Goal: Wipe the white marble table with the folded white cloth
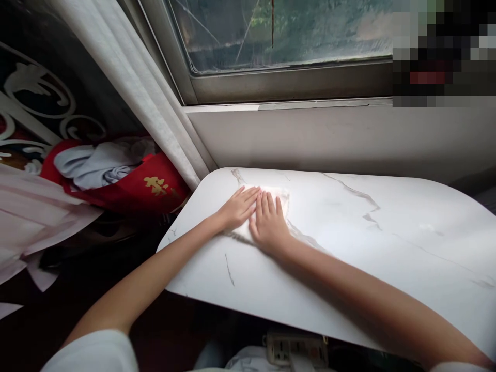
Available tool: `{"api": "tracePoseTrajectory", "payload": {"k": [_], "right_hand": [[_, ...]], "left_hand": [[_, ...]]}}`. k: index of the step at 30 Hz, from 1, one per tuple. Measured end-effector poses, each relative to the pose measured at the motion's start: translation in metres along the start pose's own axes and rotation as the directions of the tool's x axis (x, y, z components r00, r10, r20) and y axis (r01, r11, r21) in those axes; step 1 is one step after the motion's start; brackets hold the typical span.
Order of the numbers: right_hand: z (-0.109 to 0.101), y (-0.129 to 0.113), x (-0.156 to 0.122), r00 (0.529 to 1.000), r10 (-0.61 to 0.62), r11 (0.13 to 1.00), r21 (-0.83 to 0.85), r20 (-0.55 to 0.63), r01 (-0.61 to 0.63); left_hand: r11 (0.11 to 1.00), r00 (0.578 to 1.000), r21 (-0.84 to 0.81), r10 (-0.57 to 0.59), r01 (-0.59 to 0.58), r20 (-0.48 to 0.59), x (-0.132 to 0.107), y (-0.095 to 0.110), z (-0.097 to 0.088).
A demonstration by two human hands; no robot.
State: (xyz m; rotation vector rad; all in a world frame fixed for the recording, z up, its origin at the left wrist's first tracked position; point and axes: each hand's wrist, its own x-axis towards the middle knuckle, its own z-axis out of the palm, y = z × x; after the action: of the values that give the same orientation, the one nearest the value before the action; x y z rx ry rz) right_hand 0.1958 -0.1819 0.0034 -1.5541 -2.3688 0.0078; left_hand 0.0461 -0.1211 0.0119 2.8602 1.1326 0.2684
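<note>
A small white cloth (pixel 282 197) lies flat on the white marble-patterned table (pixel 368 243), near its far left corner. My left hand (pixel 237 207) rests palm down on the cloth's left part, fingers stretched out and together. Beside it, my right hand (pixel 268 224) also lies flat on the cloth, fingers pointing away from me. The two hands touch side by side and cover most of the cloth; only its far right corner and near left edge show.
A window (pixel 279 36) with a grey sill runs behind the table. A pale curtain (pixel 147 98) hangs at the left. A red bag (pixel 127 181) with grey clothes sits left of the table. A power strip (pixel 296 349) lies below the table's near edge.
</note>
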Motion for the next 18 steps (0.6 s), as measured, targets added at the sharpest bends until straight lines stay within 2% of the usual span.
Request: {"api": "tracePoseTrajectory", "payload": {"k": [2,5,7,9,11,13,15,18], "right_hand": [[-0.008,-0.034,-0.035,0.999,-0.042,0.999,0.022,0.001,0.042],[-0.017,-0.077,-0.068,0.986,-0.163,0.985,0.054,0.023,0.162],[-0.019,-0.097,-0.074,0.971,-0.235,0.970,0.076,0.045,0.231],[-0.017,-0.109,-0.069,0.959,-0.278,0.955,0.120,0.060,0.270],[-0.013,-0.114,-0.055,0.952,-0.301,0.940,0.186,0.060,0.286],[-0.005,-0.112,-0.033,0.950,-0.309,0.924,0.251,0.050,0.288],[0.005,-0.106,-0.004,0.957,-0.288,0.917,0.299,0.044,0.263],[0.022,-0.088,0.051,0.976,-0.208,0.926,0.334,0.064,0.175]], "left_hand": [[0.999,0.999,-0.014,0.052,-0.052,0.011,-0.046,0.022,-0.007],[1.000,1.000,-0.004,0.021,-0.021,0.020,-0.108,0.043,-0.017],[1.000,1.000,0.007,-0.017,0.017,0.020,-0.140,0.046,-0.021],[0.999,0.999,0.015,-0.041,0.041,0.005,-0.161,0.040,-0.023],[0.998,0.998,0.022,-0.064,0.064,-0.011,-0.170,0.026,-0.023],[0.995,0.995,0.029,-0.094,0.094,-0.022,-0.169,0.006,-0.022],[0.989,0.990,0.033,-0.141,0.142,-0.021,-0.157,-0.021,-0.020],[0.978,0.979,0.025,-0.205,0.205,-0.007,-0.121,-0.068,-0.017]]}}
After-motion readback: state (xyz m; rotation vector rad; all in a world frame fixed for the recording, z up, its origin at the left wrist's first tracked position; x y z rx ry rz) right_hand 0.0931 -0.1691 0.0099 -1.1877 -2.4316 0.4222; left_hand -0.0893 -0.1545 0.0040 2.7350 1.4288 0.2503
